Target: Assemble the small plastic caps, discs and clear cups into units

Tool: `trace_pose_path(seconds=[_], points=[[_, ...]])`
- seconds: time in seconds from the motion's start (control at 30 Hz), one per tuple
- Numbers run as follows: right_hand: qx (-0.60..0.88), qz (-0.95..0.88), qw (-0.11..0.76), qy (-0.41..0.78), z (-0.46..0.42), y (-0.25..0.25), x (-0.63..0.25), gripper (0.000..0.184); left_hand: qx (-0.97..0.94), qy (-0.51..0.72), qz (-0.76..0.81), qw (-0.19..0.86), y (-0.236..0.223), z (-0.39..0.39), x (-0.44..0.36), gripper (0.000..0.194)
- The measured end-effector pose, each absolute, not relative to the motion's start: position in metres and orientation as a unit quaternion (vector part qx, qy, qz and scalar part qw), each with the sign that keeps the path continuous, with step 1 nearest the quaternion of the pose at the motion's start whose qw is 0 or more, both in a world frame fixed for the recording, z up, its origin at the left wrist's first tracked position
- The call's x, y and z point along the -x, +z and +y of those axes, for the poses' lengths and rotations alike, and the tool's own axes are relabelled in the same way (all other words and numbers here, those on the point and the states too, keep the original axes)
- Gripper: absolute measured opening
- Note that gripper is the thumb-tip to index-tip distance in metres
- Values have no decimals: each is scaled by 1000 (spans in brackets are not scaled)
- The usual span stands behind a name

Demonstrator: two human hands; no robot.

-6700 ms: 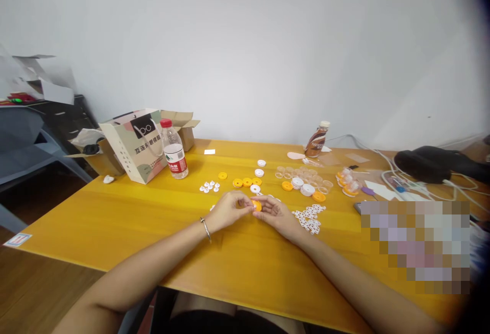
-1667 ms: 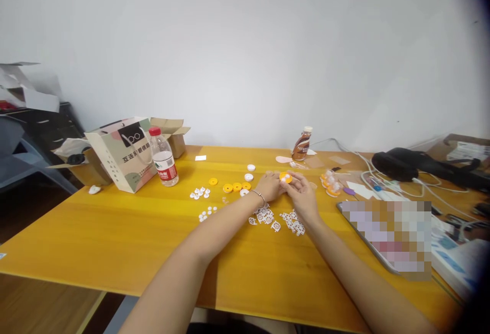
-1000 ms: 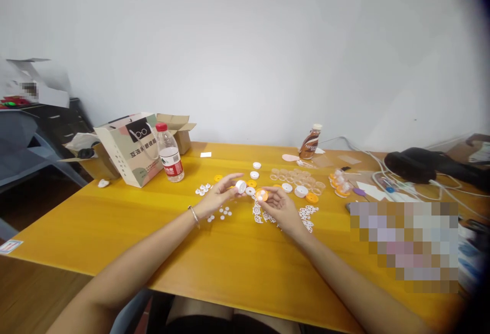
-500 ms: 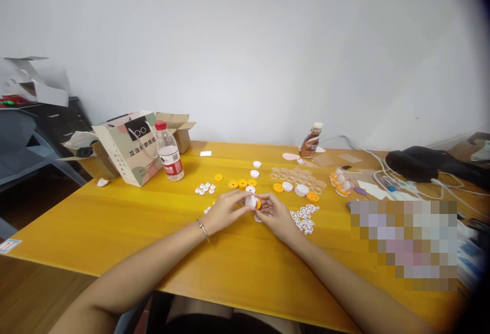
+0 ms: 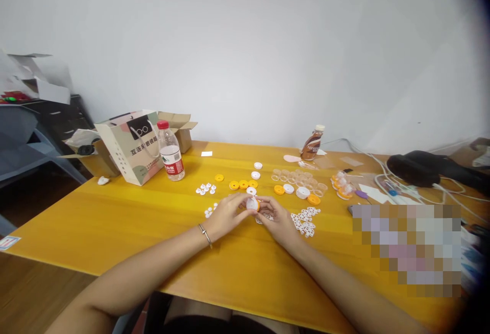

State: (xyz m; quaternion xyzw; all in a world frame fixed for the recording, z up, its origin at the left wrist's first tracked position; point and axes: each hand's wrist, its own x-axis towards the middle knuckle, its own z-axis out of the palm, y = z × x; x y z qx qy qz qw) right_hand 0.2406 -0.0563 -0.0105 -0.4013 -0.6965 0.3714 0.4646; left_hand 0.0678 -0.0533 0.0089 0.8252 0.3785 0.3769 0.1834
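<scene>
Between the fingertips of my left hand (image 5: 229,215) and my right hand (image 5: 278,220) is a white-and-orange round plastic piece (image 5: 252,204). Its white face turns towards me, and some orange rim shows on the right. Both hands are closed on it just above the table. Small white knobs (image 5: 205,189) lie left of my left hand, with a few more beside its wrist side. White lattice pieces (image 5: 305,220) spread to the right of my right hand, some partly hidden under it. Orange discs (image 5: 244,185) and white discs (image 5: 255,175) lie beyond my fingers.
Clear plastic cups (image 5: 297,176) stand in rows at the back right, near a brown drink bottle (image 5: 312,144). A water bottle (image 5: 171,156) and a paper bag (image 5: 133,150) stand at the left. Cables (image 5: 378,170) and a black object (image 5: 413,165) crowd the right side.
The held piece has turned so that its white face shows more and its orange side less. Both hands stay in nearly the same place; the camera view has shifted slightly.
</scene>
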Motion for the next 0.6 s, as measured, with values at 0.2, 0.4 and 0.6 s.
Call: trace_pose_path(seconds=[0.2, 0.4, 0.6], points=[[409, -691, 479, 356, -59, -10, -238, 24, -810, 384, 392, 206, 8, -54, -69, 27], [392, -700, 480, 355, -61, -9, -238, 21, -812, 388, 380, 213, 11, -56, -69, 25], [401, -679, 474, 391, -55, -14, -240, 25, -807, 357, 366, 295, 14, -50, -64, 26]])
